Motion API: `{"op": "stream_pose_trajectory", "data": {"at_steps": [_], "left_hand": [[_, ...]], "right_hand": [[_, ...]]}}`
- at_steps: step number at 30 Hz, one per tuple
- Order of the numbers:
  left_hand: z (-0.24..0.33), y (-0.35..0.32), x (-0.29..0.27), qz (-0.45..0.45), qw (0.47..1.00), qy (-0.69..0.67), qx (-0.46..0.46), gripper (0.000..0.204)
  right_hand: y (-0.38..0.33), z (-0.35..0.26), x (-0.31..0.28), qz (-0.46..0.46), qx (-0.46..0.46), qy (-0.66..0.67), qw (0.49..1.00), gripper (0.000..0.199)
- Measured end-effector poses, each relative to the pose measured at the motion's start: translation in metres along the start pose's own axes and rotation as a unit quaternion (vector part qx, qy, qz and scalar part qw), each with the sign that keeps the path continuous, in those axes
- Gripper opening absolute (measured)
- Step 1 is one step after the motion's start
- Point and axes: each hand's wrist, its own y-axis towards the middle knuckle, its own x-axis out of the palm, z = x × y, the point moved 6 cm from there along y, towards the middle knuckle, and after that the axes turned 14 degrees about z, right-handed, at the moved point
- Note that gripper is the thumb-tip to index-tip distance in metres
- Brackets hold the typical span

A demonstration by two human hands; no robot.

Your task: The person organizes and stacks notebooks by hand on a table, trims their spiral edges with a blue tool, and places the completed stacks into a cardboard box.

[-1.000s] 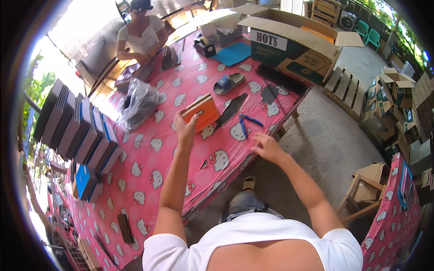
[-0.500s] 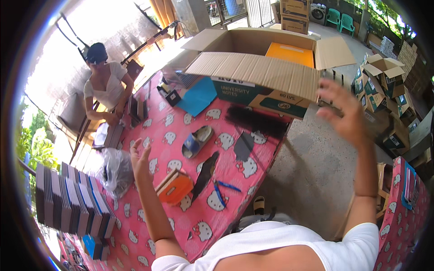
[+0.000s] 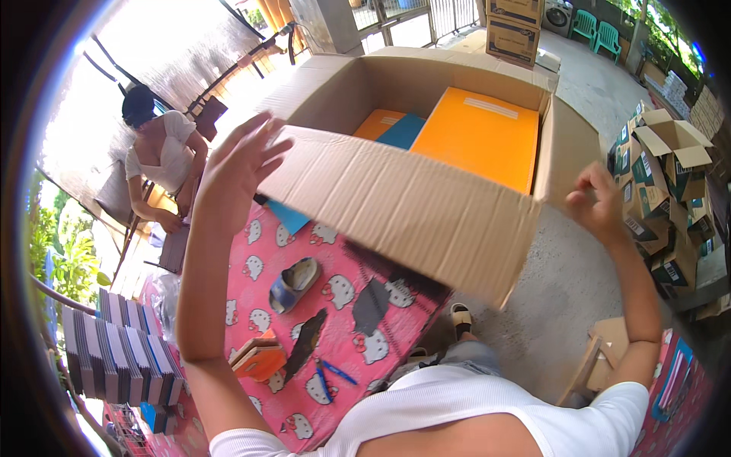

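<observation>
A large open cardboard box [image 3: 411,206] stands at the table's far edge, its near flap folded out toward me. Inside lie an orange notebook [image 3: 487,137], a smaller orange piece [image 3: 378,124] and a blue one [image 3: 401,131]. My left hand [image 3: 240,164] is raised at the box's left side, fingers spread and holding nothing; whether it touches the near flap I cannot tell. Beside the right flap [image 3: 572,152] my right hand [image 3: 598,202] has its fingers curled in, with nothing visible in them.
On the pink patterned table [image 3: 251,293] lie a blue slipper [image 3: 295,285], an orange block-like object [image 3: 260,356] and blue-handled pliers [image 3: 331,378]. Stacked dark notebooks [image 3: 122,354] stand at left. A co-worker [image 3: 164,156] sits beyond them. Cardboard boxes [image 3: 662,206] are piled at right.
My view has shifted, showing more of the box's inside. My left hand has risen from over the table to the box's left side. My right hand's spread fingers have curled in.
</observation>
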Motion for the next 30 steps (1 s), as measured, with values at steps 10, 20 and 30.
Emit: {"op": "stream_pose_trajectory", "data": {"at_steps": [10,20,30], "left_hand": [[-0.128,0.122,0.216,-0.101,0.852,0.479,-0.186,0.062],[-0.122,0.094,0.25,-0.265,0.858,0.423,-0.124,0.058],[-0.14,0.1,0.252,-0.262,0.835,0.418,-0.245,0.06]], "right_hand": [[0.002,-0.008,0.07,0.153,-0.153,0.224,0.95,0.07],[-0.013,-0.004,0.104,0.336,-0.099,0.306,0.885,0.064],[-0.015,0.0,0.103,0.304,-0.099,0.305,0.897,0.064]]}}
